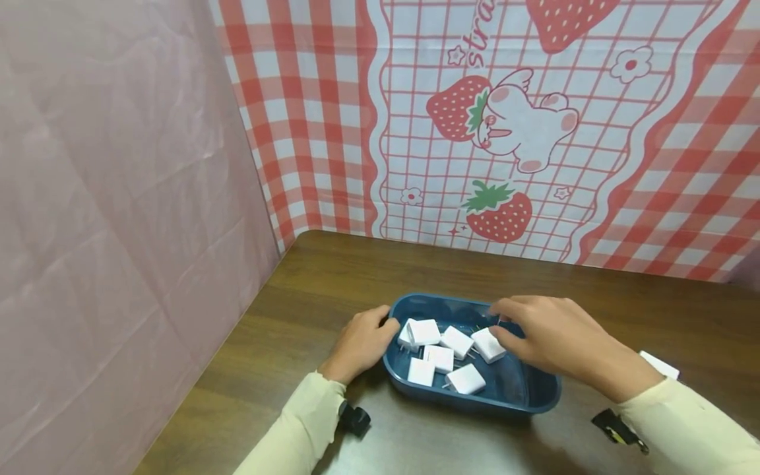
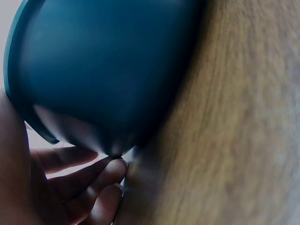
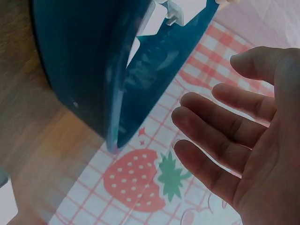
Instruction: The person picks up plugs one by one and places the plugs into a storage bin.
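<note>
A dark blue plastic tub [image 1: 469, 401], long and round-cornered, sits on a brown wood-grain table [image 1: 279, 343] in front of me. Inside it I count seven white plug chargers [image 1: 466, 380], lying loose at various angles, mostly toward the left and middle. Two at the left end overlap, one leaning under the other; two more touch near the front. Some show their metal prongs [image 3: 172, 21]. The floor at the tub's right end is bare. One more charger [image 1: 659, 365] lies outside on the table, to the right, just beyond my right forearm.

My left hand [image 1: 362, 340] grips the tub's left end: the thumb comes over the rim, and the fingers bend against the outer wall, low down near the table. My right hand [image 1: 543, 330] is above the tub's right side, fingers spread and loosely bent, palm holding nothing. From the head view its thumb overlaps the rightmost charger in the tub; I cannot tell whether they touch.

Behind the table hangs a red-and-white checked cloth [image 1: 320, 132] printed with strawberries [image 1: 499, 216] and a white cartoon animal [image 1: 525, 125]. Sideways red lettering [image 1: 478, 33] near its top reads "stra", cut off by the upper edge. Any markings on the chargers are too small to read.
</note>
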A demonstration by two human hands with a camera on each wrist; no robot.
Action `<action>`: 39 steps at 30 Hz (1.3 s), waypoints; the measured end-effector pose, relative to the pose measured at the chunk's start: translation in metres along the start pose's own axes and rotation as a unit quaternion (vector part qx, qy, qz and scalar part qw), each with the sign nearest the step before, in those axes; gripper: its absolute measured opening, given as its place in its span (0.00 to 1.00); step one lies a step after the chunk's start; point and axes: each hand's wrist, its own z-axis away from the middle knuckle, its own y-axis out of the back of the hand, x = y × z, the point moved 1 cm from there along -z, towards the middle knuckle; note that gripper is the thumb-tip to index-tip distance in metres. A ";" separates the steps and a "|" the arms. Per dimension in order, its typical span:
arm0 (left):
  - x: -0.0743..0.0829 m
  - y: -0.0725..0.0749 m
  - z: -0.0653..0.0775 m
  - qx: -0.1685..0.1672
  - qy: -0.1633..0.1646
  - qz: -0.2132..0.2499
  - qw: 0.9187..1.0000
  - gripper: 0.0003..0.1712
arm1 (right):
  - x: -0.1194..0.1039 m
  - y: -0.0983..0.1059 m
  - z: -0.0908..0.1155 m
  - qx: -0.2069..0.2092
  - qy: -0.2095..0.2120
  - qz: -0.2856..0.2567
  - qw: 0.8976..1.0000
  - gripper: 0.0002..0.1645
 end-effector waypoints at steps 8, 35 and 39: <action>0.000 0.000 0.001 0.000 0.002 0.004 1.000 0.22 | 0.007 0.005 0.022 -0.003 -0.058 -0.013 0.998 0.22; 0.000 -0.002 0.002 -0.001 0.005 0.007 1.000 0.21 | 0.032 -0.020 0.111 0.004 -0.180 -0.050 0.982 0.23; -0.001 -0.002 0.000 0.004 -0.001 -0.002 1.000 0.20 | 0.039 -0.021 0.122 -0.029 -0.216 -0.044 0.975 0.27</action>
